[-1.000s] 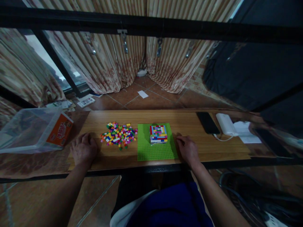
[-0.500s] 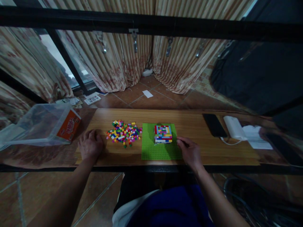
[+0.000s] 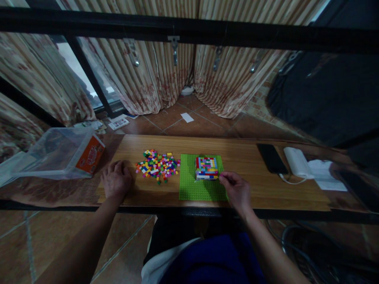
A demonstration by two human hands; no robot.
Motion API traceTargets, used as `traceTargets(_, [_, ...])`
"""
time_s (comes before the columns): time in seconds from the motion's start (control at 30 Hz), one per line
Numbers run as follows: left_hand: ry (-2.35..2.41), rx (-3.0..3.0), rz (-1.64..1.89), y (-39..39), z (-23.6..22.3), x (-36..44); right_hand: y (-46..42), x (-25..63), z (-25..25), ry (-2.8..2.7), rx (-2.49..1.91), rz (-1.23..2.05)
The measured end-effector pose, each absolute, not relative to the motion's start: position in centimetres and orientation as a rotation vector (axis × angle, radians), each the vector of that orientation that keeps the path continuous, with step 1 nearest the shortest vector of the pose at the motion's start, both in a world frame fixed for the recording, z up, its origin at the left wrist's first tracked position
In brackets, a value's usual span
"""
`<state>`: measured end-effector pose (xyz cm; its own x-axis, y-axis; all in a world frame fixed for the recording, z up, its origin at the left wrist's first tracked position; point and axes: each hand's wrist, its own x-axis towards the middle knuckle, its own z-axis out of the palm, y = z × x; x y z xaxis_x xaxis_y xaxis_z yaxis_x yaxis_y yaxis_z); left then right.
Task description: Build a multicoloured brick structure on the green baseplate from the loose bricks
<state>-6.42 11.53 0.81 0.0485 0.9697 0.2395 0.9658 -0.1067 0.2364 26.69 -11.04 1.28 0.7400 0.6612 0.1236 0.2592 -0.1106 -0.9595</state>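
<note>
On a green studded baseplate [image 3: 189, 191] stands a low block-shaped build of multicoloured toy bricks [image 3: 206, 168]. My right hand [image 3: 237, 192] is at the right side of this build, its thumb and fingertips pinched together close to the lower right corner. Whatever is between those fingertips, if anything, is too small to make out. My left hand [image 3: 116, 179] rests palm down on the wooden board, fingers out and slightly bent. Just right of it lies a loose pile of small coloured bricks [image 3: 158, 166], which it does not touch.
A clear plastic bin [image 3: 59, 154] with an orange label lies at the left end of the table. Toward the right are a black phone [image 3: 271, 158], a white power bank [image 3: 297, 161] joined by a cable, and white paper [image 3: 324, 175]. The wooden board [image 3: 166, 197] reaches the front edge.
My right fingertips have moved slightly left, closer to the brick build. The whole view has shifted a little. My left hand stays resting on the board.
</note>
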Motion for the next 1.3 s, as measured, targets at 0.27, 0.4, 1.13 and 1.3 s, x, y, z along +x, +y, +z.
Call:
traceTargets(0.27, [2.103,2.267,0.534,11.5,0.8,-6.4,-10.5,26.4,2.3,-1.021,-1.762,0.202])
traceTargets(0.4, [2.089,2.29,0.573,11.6,0.6,-6.4,-9.9,26.5,2.3,-1.055,-1.777,0.154])
traceTargets(1.13, [2.092,2.282,0.566,11.6,0.6,-6.5,-7.9,25.6,0.2,-0.599,-1.58,0.411])
traceTargets(1.3, [2.095,2.276,0.549,11.5,0.8,-6.4,-8.0,25.6,0.5,-0.588,-1.619,0.4])
